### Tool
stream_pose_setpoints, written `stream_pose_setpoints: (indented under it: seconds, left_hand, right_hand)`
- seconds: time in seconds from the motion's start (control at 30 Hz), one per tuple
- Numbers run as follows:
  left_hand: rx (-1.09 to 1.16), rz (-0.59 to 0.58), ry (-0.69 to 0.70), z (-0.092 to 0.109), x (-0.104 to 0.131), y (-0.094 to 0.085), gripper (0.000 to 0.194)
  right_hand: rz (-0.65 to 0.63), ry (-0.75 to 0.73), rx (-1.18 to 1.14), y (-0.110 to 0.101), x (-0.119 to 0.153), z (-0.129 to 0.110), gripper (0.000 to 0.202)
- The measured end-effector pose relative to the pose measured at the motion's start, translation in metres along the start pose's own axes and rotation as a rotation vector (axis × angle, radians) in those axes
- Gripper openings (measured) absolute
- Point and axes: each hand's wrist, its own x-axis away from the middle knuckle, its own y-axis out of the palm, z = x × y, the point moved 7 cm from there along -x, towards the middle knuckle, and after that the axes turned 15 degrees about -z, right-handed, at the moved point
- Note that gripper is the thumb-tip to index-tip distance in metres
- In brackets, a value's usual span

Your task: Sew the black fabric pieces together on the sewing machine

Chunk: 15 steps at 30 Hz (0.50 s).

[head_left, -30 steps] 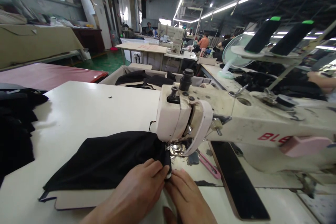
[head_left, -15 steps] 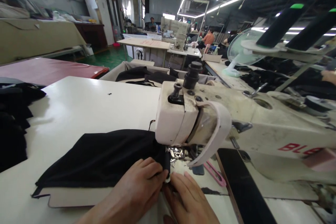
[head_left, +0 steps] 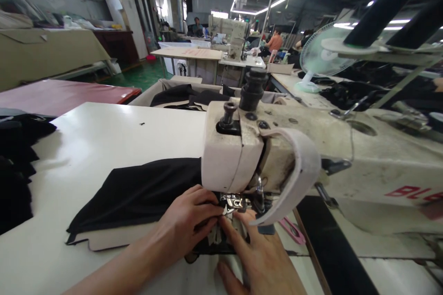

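Observation:
A piece of black fabric (head_left: 138, 193) lies on the white table (head_left: 104, 138), running under the head of a cream sewing machine (head_left: 277, 156). My left hand (head_left: 188, 219) presses on the fabric's edge with its fingertips at the presser foot (head_left: 235, 203). My right hand (head_left: 258, 253) lies flat beside it, fingers pinching the fabric edge just in front of the foot. A stiff beige board (head_left: 110, 239) shows beneath the fabric.
A pile of dark cloth (head_left: 17, 166) sits at the left table edge. Pink snips (head_left: 292, 230) lie right of the needle, next to a black strip (head_left: 332, 249). Thread cones (head_left: 380, 4) and a fan (head_left: 318, 55) stand behind. Other people work at far tables.
Both hands have moved forward, up to the presser foot, pushing the fabric edge under it. The camera has moved closer to the machine head.

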Motion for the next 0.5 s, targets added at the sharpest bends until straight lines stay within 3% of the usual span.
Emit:
stream_pose_setpoints:
  seconds: [0.2,0.5]
  left_hand:
    - [0.027,0.061,0.005,0.000,-0.001,-0.001,0.016]
    - [-0.108,-0.038,0.058,0.015,-0.006,-0.001,0.022]
  right_hand:
    - [0.000,0.010,-0.060,-0.001,-0.001,0.001,0.059]
    - [-0.019,0.003,-0.085,0.001,0.001,0.002,0.062]
